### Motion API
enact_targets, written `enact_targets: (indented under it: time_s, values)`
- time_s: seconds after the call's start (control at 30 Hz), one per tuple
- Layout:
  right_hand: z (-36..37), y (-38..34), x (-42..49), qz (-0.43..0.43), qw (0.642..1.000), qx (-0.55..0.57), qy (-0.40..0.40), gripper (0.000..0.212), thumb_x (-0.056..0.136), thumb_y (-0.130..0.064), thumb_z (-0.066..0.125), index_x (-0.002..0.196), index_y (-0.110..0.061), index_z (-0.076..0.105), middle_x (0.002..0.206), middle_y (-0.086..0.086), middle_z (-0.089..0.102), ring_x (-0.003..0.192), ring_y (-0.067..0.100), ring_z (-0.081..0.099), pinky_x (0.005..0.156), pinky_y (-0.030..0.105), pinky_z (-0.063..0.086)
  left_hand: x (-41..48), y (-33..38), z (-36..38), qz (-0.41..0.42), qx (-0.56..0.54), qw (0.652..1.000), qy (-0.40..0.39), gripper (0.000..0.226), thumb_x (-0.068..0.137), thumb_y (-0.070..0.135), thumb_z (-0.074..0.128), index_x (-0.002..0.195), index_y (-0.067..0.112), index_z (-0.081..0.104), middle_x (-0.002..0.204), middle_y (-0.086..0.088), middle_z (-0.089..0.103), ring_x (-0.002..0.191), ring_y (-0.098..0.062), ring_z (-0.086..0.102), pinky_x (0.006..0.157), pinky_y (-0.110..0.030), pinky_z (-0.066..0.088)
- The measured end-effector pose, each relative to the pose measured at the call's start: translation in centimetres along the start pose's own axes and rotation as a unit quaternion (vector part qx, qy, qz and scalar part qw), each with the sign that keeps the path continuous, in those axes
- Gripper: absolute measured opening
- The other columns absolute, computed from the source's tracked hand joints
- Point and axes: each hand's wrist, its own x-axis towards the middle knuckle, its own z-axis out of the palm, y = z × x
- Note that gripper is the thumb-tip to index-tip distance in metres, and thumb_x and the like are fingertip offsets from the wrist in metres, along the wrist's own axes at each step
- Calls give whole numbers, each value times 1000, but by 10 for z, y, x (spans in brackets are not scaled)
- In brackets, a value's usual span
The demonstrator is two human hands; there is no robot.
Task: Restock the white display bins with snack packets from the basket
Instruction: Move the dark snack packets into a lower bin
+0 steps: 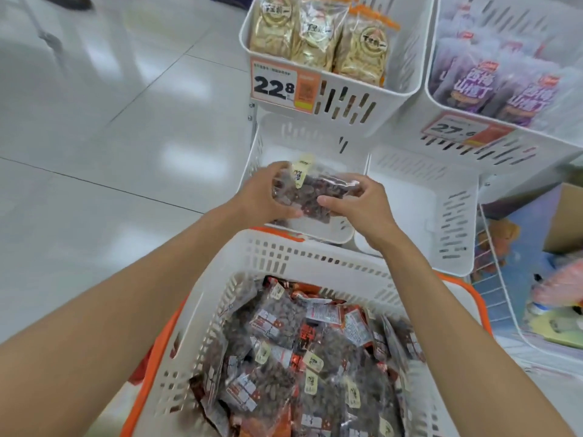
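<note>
Both hands' fingers [296, 212] closed on dark snack packet [315, 193], price tags "22.8" [273, 86], "27.6" [454, 129]

Bright, even overhead light fills the scene, throwing soft white glare patches across the glossy floor tiles [126, 121] in the upper left of the frame and leaving only faint shadows. The wide-angle lens bends lines toward the edges, and the purple packets [492, 86] at upper right look smeared, probably by motion blur. The price tag [285, 89] at top centre stays readable, while the lower right corner is soft.
</note>
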Motion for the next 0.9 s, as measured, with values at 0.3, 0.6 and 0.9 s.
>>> enact_targets:
  time_s: [0.3,0.6,0.9]
  values:
    - [48,57,107,-83,976,-78,184,42,80,-14,81,119,-12,68,113,2,43,102,6,46,88,-5,30,87,-88,-13,-92,174,977,82,117,72,55,80,157,28,4,165,-9,-4,151,-29,1,120,-49,17]
    - [95,92,186,-92,985,-93,-113,51,87,-20,74,135,-17,58,138,0,50,127,11,47,97,12,42,126,-128,6,-26,45,989,135,118,70,64,76,156,31,3,152,0,38,138,-18,41,108,-40,42]
    - [94,98,165,-51,991,-100,-66,71,90,-38,70,151,-32,35,164,0,14,151,13,11,119,46,25,116,-116,4,-24,58,985,160,101,81,52,73,155,25,11,145,-5,44,132,-22,45,104,-40,45]
